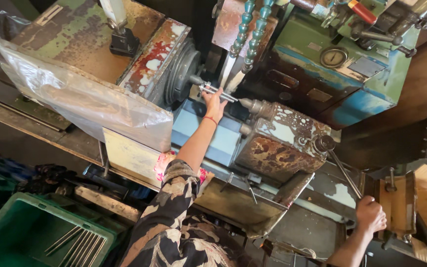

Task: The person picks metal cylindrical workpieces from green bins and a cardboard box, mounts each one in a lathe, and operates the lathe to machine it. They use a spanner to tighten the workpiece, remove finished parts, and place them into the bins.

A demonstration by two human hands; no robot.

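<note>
The left hand [214, 102] is up at the middle of the old, paint-flaked machine [282, 143], fingers wrapped around a thin metal rod [217, 90] that lies level between the dark round chuck [181, 74] on one side and the pointed steel tip [251, 104] on the other. A red thread circles that wrist, and the patterned sleeve [174, 212] runs back down toward the camera. Over on the far side, the right hand [371, 214] is closed tight on the end of a long lever [344, 174], which slants up to a round knob on the rusty block beside the rod. Two blue jointed coolant hoses [253, 29] hang down just above the rod, nozzles pointing at it. A crumpled clear plastic sheet [85, 99] drapes over the machine's near corner. Down low, a green crate [21, 227] holds a bundle of similar thin rods [77, 243], well apart from both hands. A metal tray [243, 207] sits under the work area, just beyond the sleeve.
</note>
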